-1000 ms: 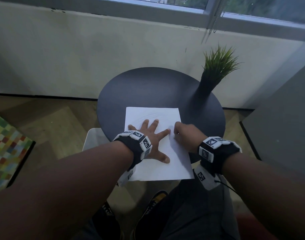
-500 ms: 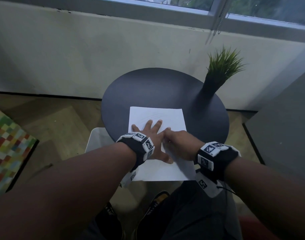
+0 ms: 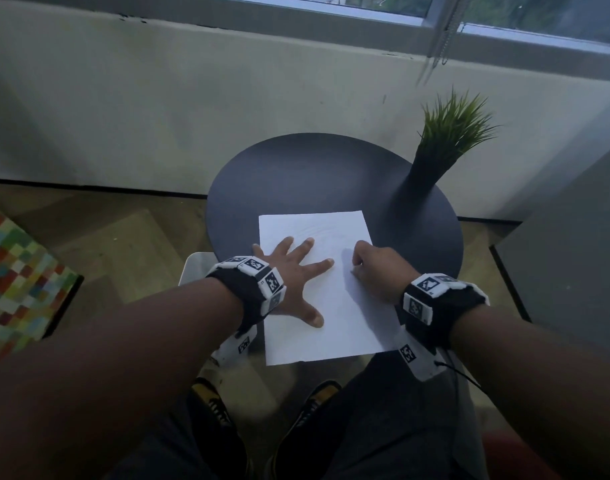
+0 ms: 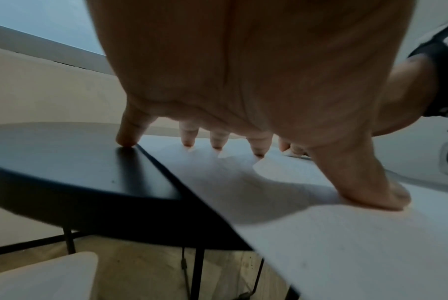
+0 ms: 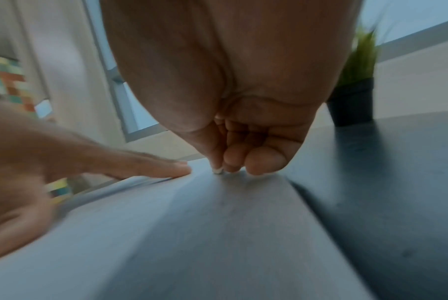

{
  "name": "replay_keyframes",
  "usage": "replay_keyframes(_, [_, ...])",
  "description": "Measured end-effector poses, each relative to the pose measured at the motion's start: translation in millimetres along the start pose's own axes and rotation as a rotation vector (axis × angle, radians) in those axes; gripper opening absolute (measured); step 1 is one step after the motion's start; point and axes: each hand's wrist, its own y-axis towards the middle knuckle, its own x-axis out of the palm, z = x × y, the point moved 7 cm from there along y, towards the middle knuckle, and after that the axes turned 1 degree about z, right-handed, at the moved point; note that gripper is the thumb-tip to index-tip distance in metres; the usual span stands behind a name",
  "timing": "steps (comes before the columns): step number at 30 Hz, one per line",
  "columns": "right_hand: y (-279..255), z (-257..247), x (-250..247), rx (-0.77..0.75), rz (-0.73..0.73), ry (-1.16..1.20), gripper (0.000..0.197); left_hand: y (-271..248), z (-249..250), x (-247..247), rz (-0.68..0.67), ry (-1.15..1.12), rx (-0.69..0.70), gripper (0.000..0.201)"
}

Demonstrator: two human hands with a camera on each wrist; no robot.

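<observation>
Both hands are down on the work. The left hand (image 3: pixel 289 275) lies flat with its fingers fanned wide, palm and thumb bearing on the paper (image 3: pixel 331 230), and its little finger (image 4: pixel 126 140) sits just off the sheet's left edge on the table (image 3: pixel 314 174). The right hand (image 3: pixel 376 271) is balled up and holds nothing, its bunched fingertips (image 5: pixel 264 164) pressed onto the sheet close to its right edge. Half a second ago that hand sat mid-sheet against the left index finger. It has since slid out rightward, while the left hand has kept its place as an anchor. I read this as a rubbing stroke, smoothing the sheet or setting a crease, though no fold line shows clearly. The paper lies on the near part of the table, its near end overhanging the rim. A potted plant (image 3: pixel 449 133) stands at the table's far right rim, well apart from the hands.
</observation>
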Motion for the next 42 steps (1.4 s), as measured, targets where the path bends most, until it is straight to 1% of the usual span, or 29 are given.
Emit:
replay_keyframes(2, [-13, -23, 9, -0.142, -0.013, -0.043, 0.015, 0, 2, -1, 0.010, -0.010, 0.005, 0.116])
replay_keyframes(4, [-30, -43, 18, -0.282, -0.086, -0.028, 0.024, 0, 3, -2, 0.010, -0.018, 0.007, 0.116])
replay_keyframes(5, [-32, -47, 20, -0.310, -0.130, -0.029, 0.024, 0, 3, -2, 0.008, -0.015, 0.004, 0.116])
replay_keyframes(6, [-29, -43, 18, -0.291, -0.151, -0.030, 0.021, 1, 3, -1, 0.005, -0.008, -0.002, 0.116])
replay_keyframes(7, [-21, -34, 12, -0.224, -0.146, -0.014, 0.016, 1, 3, -1, 0.002, 0.001, -0.008, 0.116])
replay_keyframes(9, [-4, -10, 0, -0.063, -0.072, 0.018, 0.012, 3, 4, 1, -0.008, 0.013, -0.016, 0.116])
replay_keyframes(10, [0, -5, -4, -0.026, -0.025, 0.009, 0.012, 4, 4, 1, -0.013, 0.013, -0.018, 0.116])
replay_keyframes(11, [0, -8, -4, -0.035, -0.003, -0.018, 0.014, 4, 4, 1, -0.015, 0.011, -0.018, 0.116])
replay_keyframes(13, [-12, -31, 7, -0.166, -0.034, -0.051, 0.018, 3, 5, 0, -0.009, 0.002, -0.011, 0.116])
replay_keyframes(15, [-34, -59, 23, -0.332, -0.167, -0.090, 0.019, 2, 6, -1, -0.015, 0.001, -0.009, 0.116])
replay_keyframes(16, [-39, -64, 27, -0.358, -0.230, -0.103, 0.018, 1, 6, -1, -0.022, 0.006, -0.010, 0.116])
replay_keyframes(18, [-26, -53, 21, -0.302, -0.240, -0.105, 0.014, 2, 5, -1, -0.013, 0.010, -0.010, 0.116])
replay_keyframes(19, [-14, -39, 14, -0.216, -0.198, -0.082, 0.012, 3, 5, -1, -0.004, 0.008, -0.010, 0.116])
replay_keyframes(21, [6, -12, -3, -0.052, -0.038, -0.025, 0.009, 5, 4, 2, -0.007, 0.008, -0.019, 0.117])
replay_keyframes(22, [8, -9, -6, -0.029, 0.022, -0.031, 0.009, 5, 4, 3, -0.011, 0.009, -0.022, 0.117])
replay_keyframes(23, [4, -13, -5, -0.050, 0.046, -0.046, 0.012, 5, 4, 3, -0.012, 0.008, -0.022, 0.117])
replay_keyframes(24, [-3, -25, 1, -0.104, 0.028, -0.049, 0.015, 4, 4, 2, -0.008, 0.005, -0.019, 0.117])
replay_keyframes(25, [-13, -40, 9, -0.179, -0.024, -0.044, 0.019, 4, 4, 1, -0.006, 0.001, -0.014, 0.118])
replay_keyframes(27, [-34, -62, 27, -0.332, -0.189, -0.069, 0.019, 4, 5, 1, -0.006, 0.001, -0.002, 0.117])
replay_keyframes(28, [-36, -61, 27, -0.347, -0.229, -0.083, 0.016, 4, 5, 1, -0.007, 0.006, -0.001, 0.116])
replay_keyframes(30, [-19, -42, 15, -0.261, -0.178, -0.052, 0.013, 4, 5, 1, 0.000, 0.005, -0.009, 0.116])
replay_keyframes(32, [-1, -18, -2, -0.116, -0.036, -0.018, 0.012, 4, 4, 3, -0.009, -0.004, -0.019, 0.116])
replay_keyframes(33, [1, -15, -5, -0.083, 0.023, -0.024, 0.012, 4, 3, 4, -0.016, -0.008, -0.023, 0.117])
replay_keyframes(34, [-2, -19, -3, -0.095, 0.051, -0.040, 0.013, 4, 4, 5, -0.017, -0.010, -0.022, 0.117])
replay_keyframes(35, [-10, -29, 4, -0.138, 0.040, -0.052, 0.014, 4, 4, 4, -0.010, -0.012, -0.019, 0.117])
replay_keyframes(36, [-20, -43, 15, -0.209, -0.011, -0.084, 0.012, 4, 4, 3, -0.006, -0.009, -0.014, 0.117])
replay_keyframes(38, [-45, -63, 28, -0.343, -0.157, -0.097, 0.005, 4, 5, 2, -0.014, 0.006, -0.002, 0.117])
replay_keyframes(40, [-40, -53, 20, -0.327, -0.199, -0.074, 0.005, 5, 4, 2, -0.015, 0.004, 0.002, 0.116])
replay_keyframes(42, [-19, -23, 3, -0.184, -0.107, -0.039, 0.010, 6, 3, 4, -0.011, -0.010, -0.008, 0.117])
